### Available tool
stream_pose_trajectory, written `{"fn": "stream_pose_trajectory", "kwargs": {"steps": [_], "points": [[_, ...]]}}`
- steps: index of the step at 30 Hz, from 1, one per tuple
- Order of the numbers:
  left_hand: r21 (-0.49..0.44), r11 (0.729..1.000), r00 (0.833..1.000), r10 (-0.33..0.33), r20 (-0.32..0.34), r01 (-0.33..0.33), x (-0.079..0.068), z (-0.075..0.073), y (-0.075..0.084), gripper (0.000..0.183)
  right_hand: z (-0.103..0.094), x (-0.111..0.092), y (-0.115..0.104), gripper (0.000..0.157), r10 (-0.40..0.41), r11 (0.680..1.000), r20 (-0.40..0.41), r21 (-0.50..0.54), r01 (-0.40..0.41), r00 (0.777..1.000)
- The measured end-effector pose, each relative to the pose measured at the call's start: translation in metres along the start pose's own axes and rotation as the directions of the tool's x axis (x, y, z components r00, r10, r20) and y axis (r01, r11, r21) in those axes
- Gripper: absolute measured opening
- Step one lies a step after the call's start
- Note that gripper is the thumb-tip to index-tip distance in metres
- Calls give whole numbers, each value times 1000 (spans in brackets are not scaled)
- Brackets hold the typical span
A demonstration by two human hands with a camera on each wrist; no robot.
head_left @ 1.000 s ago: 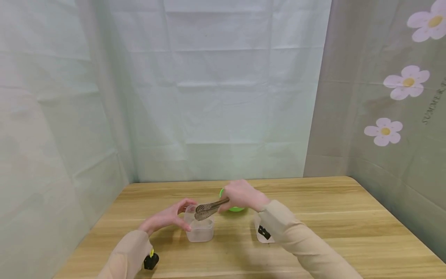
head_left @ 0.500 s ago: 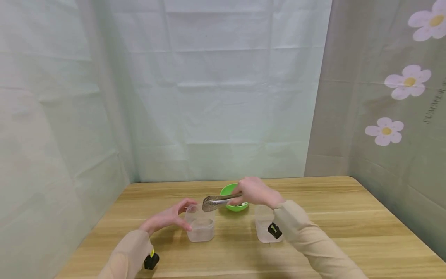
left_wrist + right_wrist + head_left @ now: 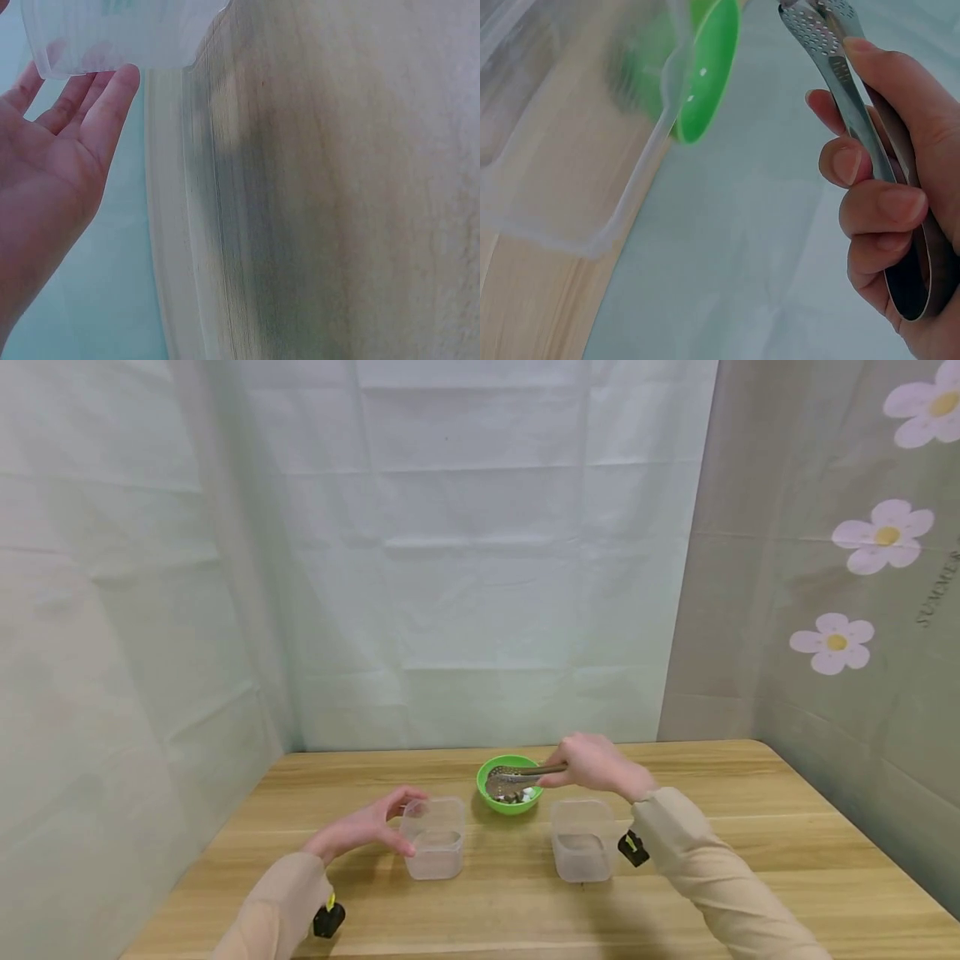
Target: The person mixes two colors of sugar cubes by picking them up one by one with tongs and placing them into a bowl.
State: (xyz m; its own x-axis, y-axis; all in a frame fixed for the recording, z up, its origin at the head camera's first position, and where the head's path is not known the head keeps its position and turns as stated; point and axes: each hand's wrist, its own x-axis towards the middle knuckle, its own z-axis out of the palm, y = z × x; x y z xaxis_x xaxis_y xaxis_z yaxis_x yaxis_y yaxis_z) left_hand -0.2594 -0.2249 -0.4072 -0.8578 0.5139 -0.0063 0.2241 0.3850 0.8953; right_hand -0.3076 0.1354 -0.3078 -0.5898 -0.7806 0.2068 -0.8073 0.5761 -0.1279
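Observation:
My right hand [image 3: 600,766] grips a pair of metal tongs [image 3: 516,781], whose perforated heads hang over the green bowl [image 3: 509,809]. Small brown and white pieces [image 3: 527,794] lie in that bowl. In the right wrist view the fingers curl round the tongs' handles [image 3: 900,172], and the two arms stand close together. My left hand [image 3: 367,827] holds the left clear plastic container [image 3: 435,864] by its left side, thumb at the front and fingers behind. The left wrist view shows the fingertips against the wall of this container [image 3: 127,34].
A second clear plastic container [image 3: 583,864] stands below the right forearm's side of the bowl, to the left of the black wrist camera [image 3: 633,849]. Another black wrist camera [image 3: 328,920] hangs at the left sleeve. Curtains surround the wooden table [image 3: 487,918].
The right hand has carried the tongs rightward from above the left container to over the green bowl, uncovering the bowl and right container. The left hand stays at its container.

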Motion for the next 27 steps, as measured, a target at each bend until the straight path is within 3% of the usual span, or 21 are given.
{"fn": "stream_pose_trajectory", "kwargs": {"steps": [4,11,15,19,27], "points": [[6,1000,1000,3,1,-3,0,0,0,74,-2,-5,8,21,25,999,1,-28,-25,1000],[6,1000,1000,5,-3,-5,0,1,0,75,-5,-7,12,32,1,997,-11,-77,-2,1000],[3,1000,1000,-2,-3,2,-1,1,2,76,-3,-6,12,24,16,997,-2,-78,-16,1000],[5,1000,1000,-8,-3,8,-2,2,3,77,-3,-6,13,28,31,996,-2,-82,-31,1000],[2,1000,1000,-2,6,2,-3,2,4,76,-3,-6,12,19,83,992,14,-94,-81,996]]}}
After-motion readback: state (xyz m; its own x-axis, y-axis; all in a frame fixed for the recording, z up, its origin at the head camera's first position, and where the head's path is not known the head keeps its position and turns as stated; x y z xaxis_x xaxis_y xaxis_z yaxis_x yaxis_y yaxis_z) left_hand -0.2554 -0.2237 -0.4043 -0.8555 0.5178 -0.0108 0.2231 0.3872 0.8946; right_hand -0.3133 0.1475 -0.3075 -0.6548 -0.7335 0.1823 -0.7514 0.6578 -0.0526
